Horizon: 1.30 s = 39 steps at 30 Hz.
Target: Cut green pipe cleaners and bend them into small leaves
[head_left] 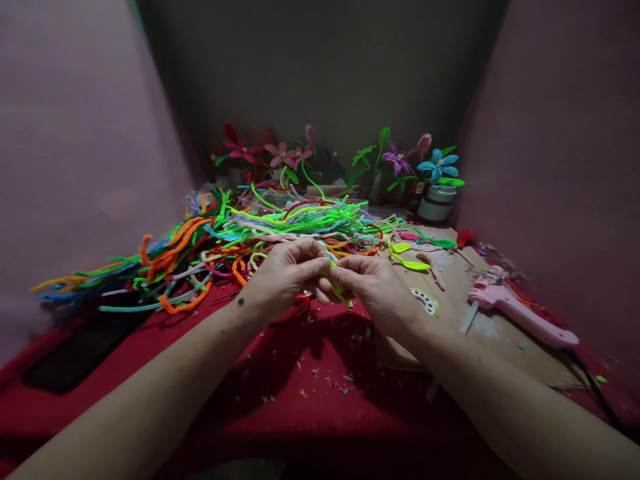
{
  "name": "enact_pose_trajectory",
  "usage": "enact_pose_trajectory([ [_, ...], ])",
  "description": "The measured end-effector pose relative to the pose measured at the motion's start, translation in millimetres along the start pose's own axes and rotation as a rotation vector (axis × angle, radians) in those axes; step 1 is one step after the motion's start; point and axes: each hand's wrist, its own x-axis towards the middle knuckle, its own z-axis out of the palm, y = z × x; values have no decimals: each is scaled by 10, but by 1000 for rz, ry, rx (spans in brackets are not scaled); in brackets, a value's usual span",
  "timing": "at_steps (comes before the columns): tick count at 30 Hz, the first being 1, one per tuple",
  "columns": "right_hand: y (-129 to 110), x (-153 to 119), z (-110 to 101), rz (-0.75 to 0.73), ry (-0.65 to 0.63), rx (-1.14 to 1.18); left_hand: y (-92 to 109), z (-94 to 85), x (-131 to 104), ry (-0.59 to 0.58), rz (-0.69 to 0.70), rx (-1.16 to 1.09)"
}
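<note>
My left hand (289, 275) and my right hand (379, 285) meet over the front of the table, thumbs and fingers pinched close together. Between them is a yellow-green pipe cleaner (339, 291), bent, with part of it covered by my fingers. Just behind my hands lies a big heap of pipe cleaners (320, 219) in green, orange, pink, blue and other colours. A red-handled tool (296, 309) rests below my left hand, mostly hidden. To the right of my right hand, yellow leaf shapes (411, 262) made of pipe cleaner lie on cardboard.
A pink glue gun (525, 310) lies on the cardboard (493, 347) at right, its cord running off the front. Pipe-cleaner flowers (437, 165) stand along the back. A dark phone (83, 350) is at left on the red cloth (240, 400), which has scraps scattered over it.
</note>
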Motion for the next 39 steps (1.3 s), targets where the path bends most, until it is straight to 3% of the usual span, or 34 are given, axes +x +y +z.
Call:
enact_pose_trajectory([
  [4,20,7,16,79,-35,92,5,45,-3,96,67,138],
  [8,22,9,16,153,-16,42,35,72,1,207,200,304],
  [12,50,21,-9,164,-35,28,46,2,19,75,59,202],
  [16,62,25,-33,123,-89,55,68,-47,17,-11,44,249],
  [24,-4,9,-18,188,-152,105,64,113,-37,210,152,227],
  [26,-3,8,-22,175,-155,102,43,81,-29,176,141,160],
  [30,3,1,-33,187,-167,112,2,-46,24,-21,-2,2],
  [32,0,-10,-24,209,-178,119,-23,-74,49,-32,-25,38],
  [35,-5,-24,12,277,-164,136,-73,-36,57,114,47,200],
  [39,-2,-20,57,279,-119,124,-113,44,40,328,311,526],
])
